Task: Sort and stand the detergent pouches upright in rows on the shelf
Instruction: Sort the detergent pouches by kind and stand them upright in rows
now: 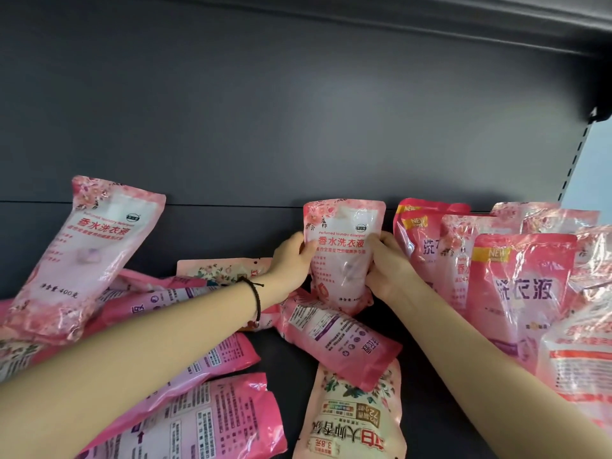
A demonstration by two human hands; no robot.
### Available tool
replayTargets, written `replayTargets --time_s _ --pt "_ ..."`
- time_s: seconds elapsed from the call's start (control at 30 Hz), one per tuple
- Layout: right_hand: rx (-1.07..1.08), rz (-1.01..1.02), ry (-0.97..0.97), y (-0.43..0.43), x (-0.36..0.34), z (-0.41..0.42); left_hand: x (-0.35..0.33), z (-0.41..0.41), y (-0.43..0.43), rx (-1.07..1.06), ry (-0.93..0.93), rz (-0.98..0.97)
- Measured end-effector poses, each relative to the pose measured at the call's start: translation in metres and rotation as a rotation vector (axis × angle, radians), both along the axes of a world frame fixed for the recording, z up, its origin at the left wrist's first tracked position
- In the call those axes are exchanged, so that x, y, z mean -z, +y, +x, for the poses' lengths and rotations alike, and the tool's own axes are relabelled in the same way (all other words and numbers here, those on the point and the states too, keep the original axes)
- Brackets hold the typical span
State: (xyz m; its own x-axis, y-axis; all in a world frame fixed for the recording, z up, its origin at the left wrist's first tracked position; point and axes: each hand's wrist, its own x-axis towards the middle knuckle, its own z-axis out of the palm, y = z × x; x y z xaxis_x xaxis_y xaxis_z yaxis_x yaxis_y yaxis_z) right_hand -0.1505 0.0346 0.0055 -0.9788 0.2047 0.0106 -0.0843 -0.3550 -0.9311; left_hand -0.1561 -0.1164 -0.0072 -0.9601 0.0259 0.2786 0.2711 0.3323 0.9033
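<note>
A pale pink floral detergent pouch stands upright near the back of the dark shelf. My left hand grips its left edge and my right hand grips its right edge. To the right, several pink pouches stand upright in rows. At the far left another pale pink pouch leans tilted on a heap of pouches lying flat. A cream floral pouch lies flat at the front, upside down to me.
The dark back panel of the shelf rises behind everything. A shelf above overhangs at the top right. A slotted upright bounds the right side. A darker pink pouch lies flat just below the held one.
</note>
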Motion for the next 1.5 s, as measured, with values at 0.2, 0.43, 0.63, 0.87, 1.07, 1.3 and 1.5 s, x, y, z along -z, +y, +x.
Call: replayTargets --time_s 0.2,0.43,0.63,0.87,1.07,1.3,1.5 --pt "-0.085 -0.033 -0.018 -0.004 0.003 0.009 0.008 0.010 -0.015 0.014 0.099 -0.052" --pt "-0.026 0.060 0.091 -0.003 0.007 0.013 0.008 0.016 -0.014 0.058 0.118 -0.009" --pt "0.112 0.248 0.116 -0.004 -0.001 -0.002 0.000 0.002 -0.004 -0.039 0.073 0.018" --pt "0.414 0.601 0.196 0.005 -0.014 -0.012 -0.011 -0.014 0.003 -0.013 0.121 -0.180" --pt "0.240 0.762 0.203 -0.001 -0.037 -0.004 -0.019 -0.018 0.000 -0.086 0.179 -0.439" --pt "0.140 1.211 0.271 0.006 -0.050 0.040 -0.042 0.015 -0.039 -0.087 0.219 -0.966" --pt "0.172 1.750 0.366 0.014 -0.062 0.073 -0.046 0.065 -0.061 0.130 0.550 -1.384"
